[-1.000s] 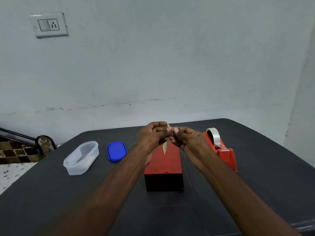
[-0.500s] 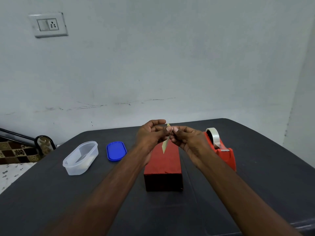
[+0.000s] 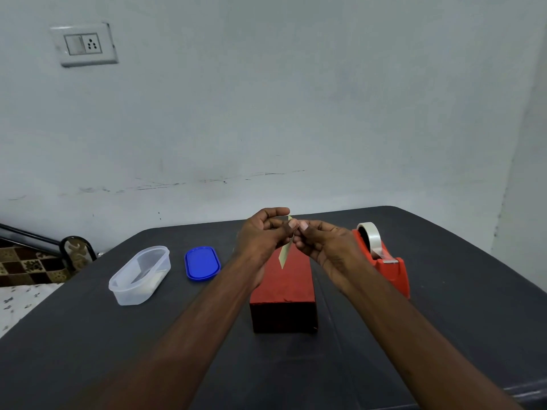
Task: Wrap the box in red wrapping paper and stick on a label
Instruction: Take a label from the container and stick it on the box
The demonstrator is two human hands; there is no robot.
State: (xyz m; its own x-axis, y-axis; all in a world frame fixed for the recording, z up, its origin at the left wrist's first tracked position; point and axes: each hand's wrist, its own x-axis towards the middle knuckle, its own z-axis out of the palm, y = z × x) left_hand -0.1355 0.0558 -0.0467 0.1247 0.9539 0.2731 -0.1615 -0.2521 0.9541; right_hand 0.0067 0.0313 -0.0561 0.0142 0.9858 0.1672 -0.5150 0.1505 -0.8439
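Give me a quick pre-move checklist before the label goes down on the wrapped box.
1. Label in hand: ok, pinched at its top between the left hand and the right hand, hanging pointed end down.
2. Backing peeled off: cannot tell, the strip is seen edge-on.
3. Box wrapped: ok on the red top and near end that show; other faces hidden.
4. Box top free for the label: ok, nothing lies on it.
5. Label over the box: ok, it hangs above the far part of the top, not touching.
6. Tape dispenser out of the way: ok, it stands right of the box.
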